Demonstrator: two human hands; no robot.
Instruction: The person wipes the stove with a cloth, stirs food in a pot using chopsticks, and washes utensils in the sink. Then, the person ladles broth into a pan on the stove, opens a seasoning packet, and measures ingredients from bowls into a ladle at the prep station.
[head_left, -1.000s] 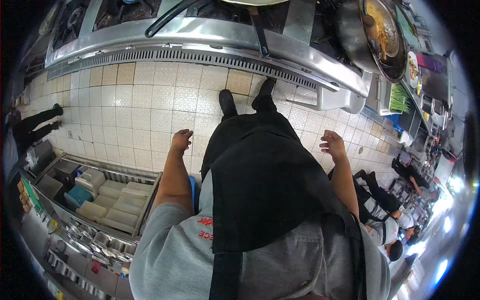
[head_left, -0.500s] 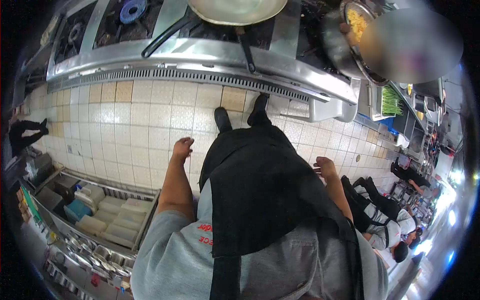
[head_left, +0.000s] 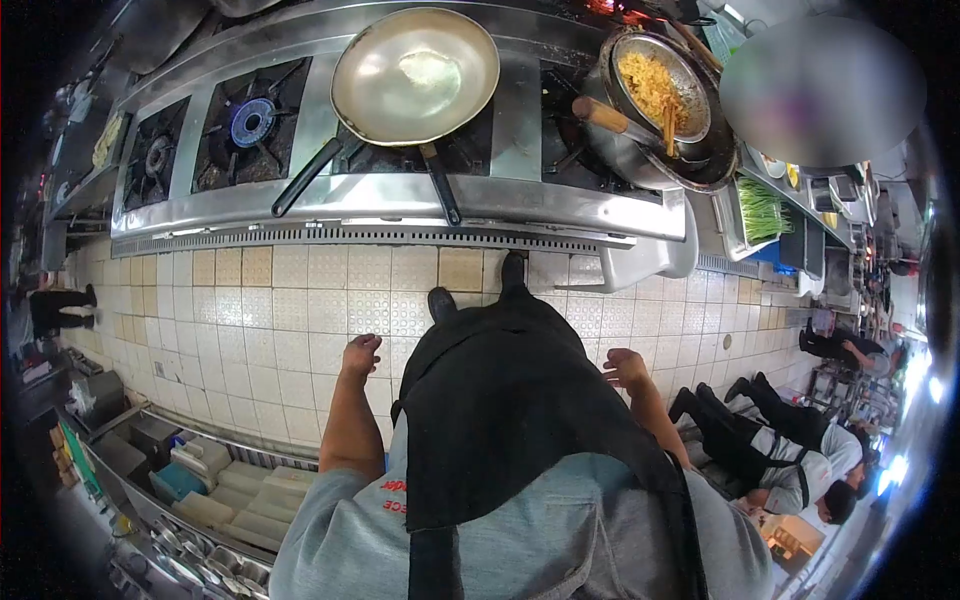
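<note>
My left hand point(head_left: 362, 355) hangs beside my hip with loosely curled fingers and nothing in it. On the other side of the black apron point(head_left: 500, 410), my right hand point(head_left: 626, 367) is also empty, its fingers partly spread. Both are over the tiled floor, apart from the stove point(head_left: 400, 192). A wide, light-coloured frying pan point(head_left: 390, 60) rests on the stove in front of me. Two black handles point(head_left: 308, 178) point toward me from it; whether a second pan lies underneath is hard to tell.
A blue flame burns on the left burner point(head_left: 253, 122). At right, a metal bowl point(head_left: 700, 125) with yellow food and a wooden handle point(head_left: 602, 115) stand over a large pot. Chopped greens point(head_left: 762, 212) fill a tray. Containers point(head_left: 240, 490) sit behind left; co-workers point(head_left: 790, 460) are at right.
The view has tilted up, so more of the stove and the whole pan show. My right hand has swung slightly forward, and its fingers show more. The pan has not visibly moved on the stove.
</note>
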